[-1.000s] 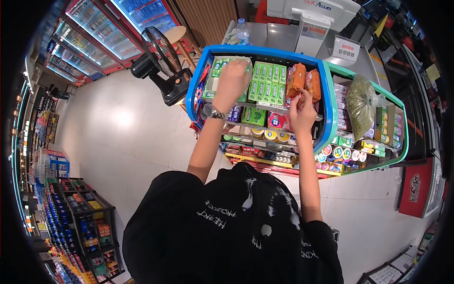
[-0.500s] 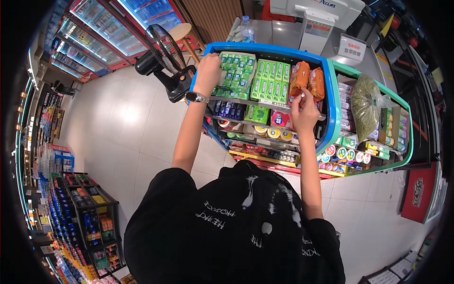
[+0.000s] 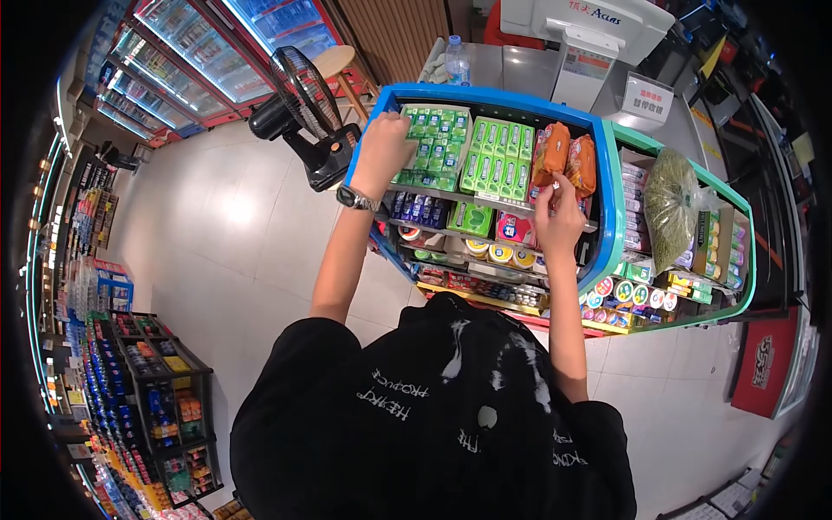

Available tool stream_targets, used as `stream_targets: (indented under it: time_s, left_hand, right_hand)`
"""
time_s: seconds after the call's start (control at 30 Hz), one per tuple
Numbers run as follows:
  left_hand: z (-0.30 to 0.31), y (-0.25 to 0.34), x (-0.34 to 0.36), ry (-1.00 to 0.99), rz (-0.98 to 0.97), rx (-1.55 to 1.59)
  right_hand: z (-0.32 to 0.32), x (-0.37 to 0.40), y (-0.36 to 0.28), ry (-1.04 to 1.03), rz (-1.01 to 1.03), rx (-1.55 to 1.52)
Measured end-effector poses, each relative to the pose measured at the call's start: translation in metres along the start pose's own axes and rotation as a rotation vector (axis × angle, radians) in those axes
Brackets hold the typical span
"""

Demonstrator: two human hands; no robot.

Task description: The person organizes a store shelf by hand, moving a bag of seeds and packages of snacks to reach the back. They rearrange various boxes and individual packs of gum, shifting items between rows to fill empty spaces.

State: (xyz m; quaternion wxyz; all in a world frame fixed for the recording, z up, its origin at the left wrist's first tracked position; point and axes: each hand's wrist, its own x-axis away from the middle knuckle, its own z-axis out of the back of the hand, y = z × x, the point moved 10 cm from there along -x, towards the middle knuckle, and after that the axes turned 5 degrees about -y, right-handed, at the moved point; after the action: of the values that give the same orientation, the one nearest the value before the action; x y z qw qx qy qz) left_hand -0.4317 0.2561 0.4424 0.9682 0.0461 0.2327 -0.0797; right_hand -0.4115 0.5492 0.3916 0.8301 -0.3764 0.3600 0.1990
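My left hand [image 3: 384, 154], with a metal-banded watch [image 3: 358, 198] on the wrist, is at the left end of the blue-rimmed display rack [image 3: 498, 89]. Its fingers are curled beside a box of small green packs [image 3: 438, 143]; what they hold, if anything, is hidden. My right hand [image 3: 562, 217] has thumb and fingers pinched at the near end of an orange packet [image 3: 552, 156] on the top tier. A small white spot shows at the fingertips. A second orange packet [image 3: 581, 165] lies just right of it. Between the hands sit green gum packs [image 3: 497, 160].
Lower tiers hold round tubs [image 3: 500, 253]. A green-rimmed rack [image 3: 752, 251] with a bulging clear bag [image 3: 669, 208] adjoins on the right. A black fan [image 3: 314, 130] and wooden stool [image 3: 334, 61] stand left. Behind are a counter, water bottle [image 3: 457, 62] and scale [image 3: 598, 19].
My left hand has shifted slightly right and down from the blue rim toward the small green packs. My right hand stays at the orange packet. The view has shifted slightly.
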Motion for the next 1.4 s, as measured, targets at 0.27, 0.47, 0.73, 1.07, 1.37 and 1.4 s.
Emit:
stream_targets:
  time_s: [0.27,0.47,0.73,1.07,1.37,1.4]
  left_hand:
    - [-0.014,0.017,0.012,-0.102,0.203,0.273]
    - [-0.021,0.043,0.025,-0.056,0.224,0.242]
    - [-0.025,0.059,0.032,0.074,0.299,0.067]
    - [-0.021,0.053,0.042,0.111,0.316,0.137]
    - [-0.018,0.026,0.033,0.090,0.381,0.119]
    - [-0.019,0.019,0.031,0.079,0.375,0.120]
  right_hand:
    - [-0.002,0.000,0.000,-0.019,-0.036,0.008]
    - [-0.002,-0.004,-0.003,-0.017,-0.055,0.027]
    - [-0.004,0.001,-0.002,-0.007,-0.027,0.025]
    - [-0.004,-0.002,-0.002,-0.005,-0.006,0.075]
    - [-0.002,-0.002,-0.004,-0.024,-0.004,0.080]
    - [-0.003,-0.002,-0.005,-0.017,0.004,0.070]
